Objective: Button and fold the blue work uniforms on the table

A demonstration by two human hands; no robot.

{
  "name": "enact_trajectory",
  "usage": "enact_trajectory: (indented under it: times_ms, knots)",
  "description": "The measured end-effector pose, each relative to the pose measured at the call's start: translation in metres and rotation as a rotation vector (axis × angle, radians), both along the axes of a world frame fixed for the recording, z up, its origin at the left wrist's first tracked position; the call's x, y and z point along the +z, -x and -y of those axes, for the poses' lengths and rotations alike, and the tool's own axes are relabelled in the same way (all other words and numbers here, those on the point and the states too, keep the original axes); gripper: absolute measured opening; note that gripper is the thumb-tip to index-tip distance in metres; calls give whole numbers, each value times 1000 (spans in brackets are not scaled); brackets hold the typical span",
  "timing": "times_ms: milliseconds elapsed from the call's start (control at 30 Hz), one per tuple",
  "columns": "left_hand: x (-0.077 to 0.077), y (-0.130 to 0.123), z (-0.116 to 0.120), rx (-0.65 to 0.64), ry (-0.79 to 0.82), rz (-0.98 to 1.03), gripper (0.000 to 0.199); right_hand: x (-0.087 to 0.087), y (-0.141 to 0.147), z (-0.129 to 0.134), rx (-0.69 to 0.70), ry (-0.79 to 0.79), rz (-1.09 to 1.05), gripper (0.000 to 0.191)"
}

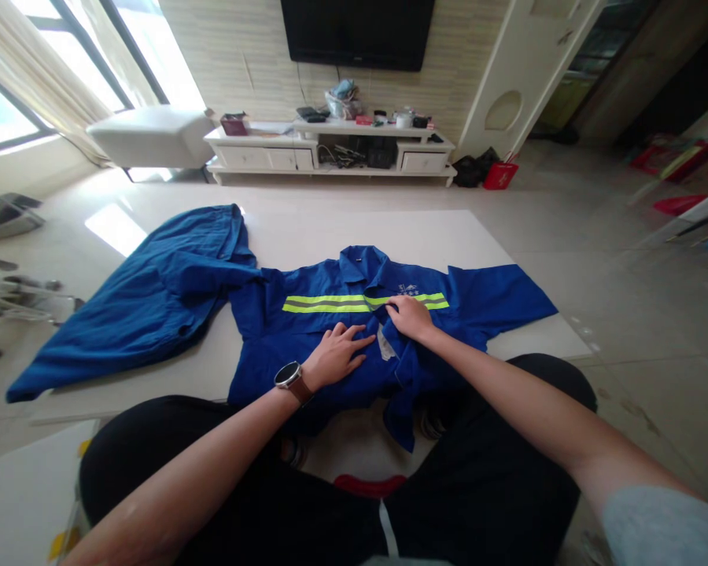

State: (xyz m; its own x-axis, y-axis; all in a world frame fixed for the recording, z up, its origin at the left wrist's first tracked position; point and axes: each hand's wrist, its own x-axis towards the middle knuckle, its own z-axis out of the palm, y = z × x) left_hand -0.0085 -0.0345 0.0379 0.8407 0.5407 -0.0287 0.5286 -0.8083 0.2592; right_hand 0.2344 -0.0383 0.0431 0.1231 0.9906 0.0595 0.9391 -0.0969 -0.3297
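Observation:
A blue work jacket (318, 279) with a yellow-green reflective stripe across its chest is spread on a low white table (436, 232), collar away from me. My left hand (337, 354), a watch on its wrist, lies on the jacket's front with its fingers spread. Just below the stripe, my right hand (410, 317) pinches the front edge of the jacket near the middle opening. Part of that front panel is folded back, and a pale patch shows on its inner side. The jacket's lower edge hangs over the near side of the table.
Another blue garment (153, 291) lies at the table's left, draping past its edge. Beyond the table stand a white TV cabinet (259, 157) with small items on it and a grey-white stool (153, 137). A red bag (499, 174) rests on the floor.

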Motion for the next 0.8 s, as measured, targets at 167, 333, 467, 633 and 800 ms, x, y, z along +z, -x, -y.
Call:
enact_trajectory:
  times_ms: [167, 333, 467, 633, 800]
  knots:
    - [1, -1, 2, -5, -3, -9, 51, -1, -1, -3, -22, 56, 89, 28]
    - [1, -1, 3, -5, 5, -20, 51, -4, -5, -3, 26, -21, 56, 20]
    - [0, -1, 3, -3, 5, -24, 50, -10, -9, -4, 214, -147, -67, 26]
    - [-1, -1, 3, -9, -4, -18, 51, -21, -12, -7, 379, -166, -201, 35]
    - [-2, -1, 4, -12, -12, -17, 51, -30, -13, -10, 435, -160, -241, 36]
